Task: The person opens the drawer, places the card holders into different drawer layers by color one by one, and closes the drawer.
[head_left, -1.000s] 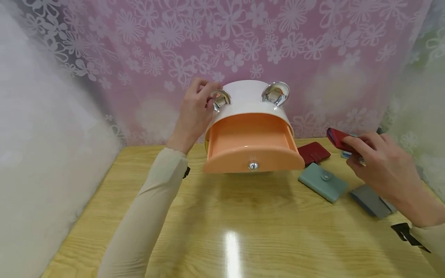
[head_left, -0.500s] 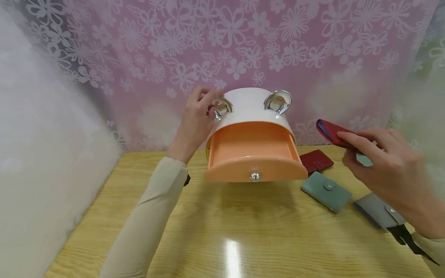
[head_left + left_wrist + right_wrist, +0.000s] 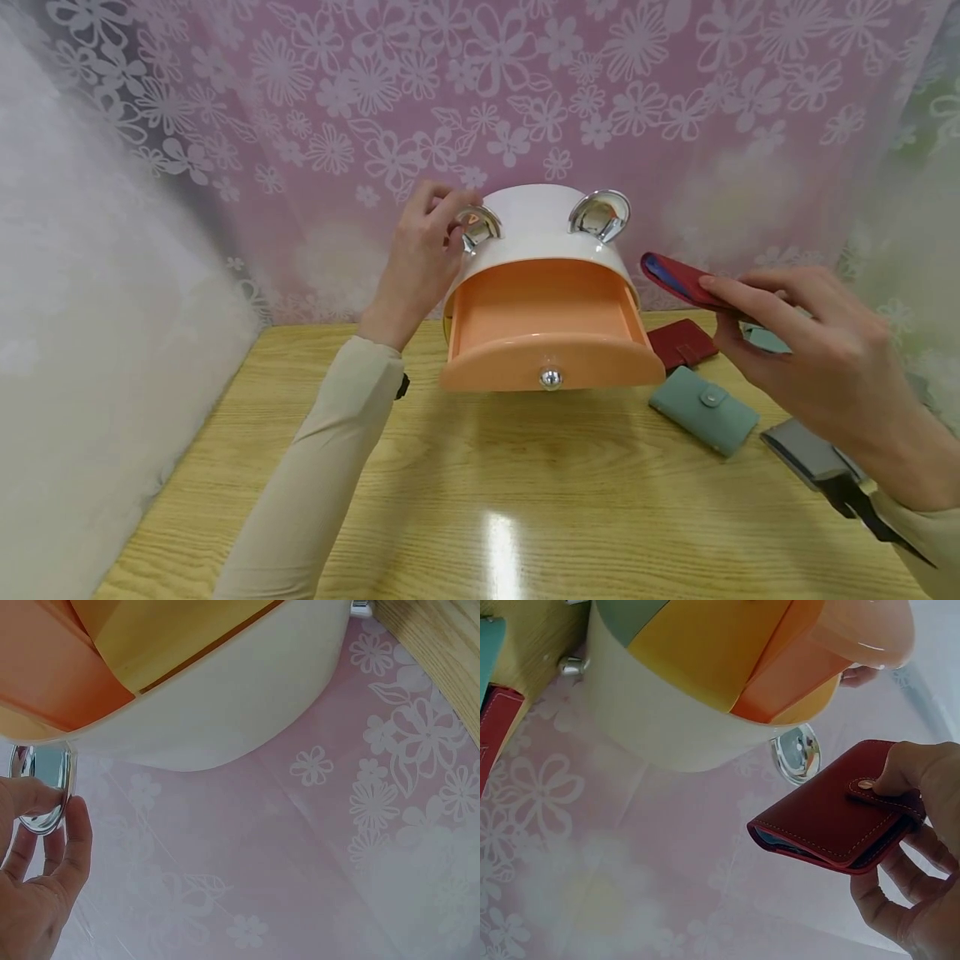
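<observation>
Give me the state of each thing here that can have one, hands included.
Orange drawer: pulled out
Yellow drawer: apparently shut
Green drawer: apparently shut
Held red wallet: closed, strap over its edge
Second red wallet: lying closed on the table
Green wallet: lying closed, strap snapped
Gray wallet: lying on the table, partly hidden
Mint item: mostly hidden, state unclear
Left hand: pinches a silver ear
Right hand: grips the held red wallet

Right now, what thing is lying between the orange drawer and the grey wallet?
The green wallet lies between the orange drawer and grey wallet, in the head view.
</observation>
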Motion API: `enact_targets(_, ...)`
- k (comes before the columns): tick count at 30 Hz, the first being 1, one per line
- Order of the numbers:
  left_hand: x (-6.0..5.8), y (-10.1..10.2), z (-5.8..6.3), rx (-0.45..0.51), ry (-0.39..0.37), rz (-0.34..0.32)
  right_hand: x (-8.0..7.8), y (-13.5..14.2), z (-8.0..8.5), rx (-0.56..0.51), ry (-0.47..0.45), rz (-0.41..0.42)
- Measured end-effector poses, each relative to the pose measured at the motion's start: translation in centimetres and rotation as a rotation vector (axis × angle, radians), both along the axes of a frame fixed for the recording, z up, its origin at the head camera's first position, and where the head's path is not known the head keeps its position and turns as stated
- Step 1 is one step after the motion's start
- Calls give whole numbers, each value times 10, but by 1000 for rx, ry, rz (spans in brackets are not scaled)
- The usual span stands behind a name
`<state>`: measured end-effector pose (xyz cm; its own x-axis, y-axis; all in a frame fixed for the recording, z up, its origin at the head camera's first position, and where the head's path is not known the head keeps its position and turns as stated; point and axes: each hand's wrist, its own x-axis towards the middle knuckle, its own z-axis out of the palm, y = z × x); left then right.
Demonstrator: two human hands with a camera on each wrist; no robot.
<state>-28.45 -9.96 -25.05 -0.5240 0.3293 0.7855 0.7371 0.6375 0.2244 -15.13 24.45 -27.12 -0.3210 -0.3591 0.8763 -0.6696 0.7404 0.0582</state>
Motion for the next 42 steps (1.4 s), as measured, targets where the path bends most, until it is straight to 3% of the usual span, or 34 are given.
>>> enact_targets(17,0,0,-1,-4,-7,13,-5,-22,6,-27,41,108)
enact_targets(27,0,0,-1,-8,-15,21,-9,-41,9,-115,85,193)
enact_targets(35,0,0,-1,-4,1,13,-14,-52,10,-109,105,249)
enact_targets(42,0,-1,-2,-3,4,14,-15,-55,10,-57,76,228)
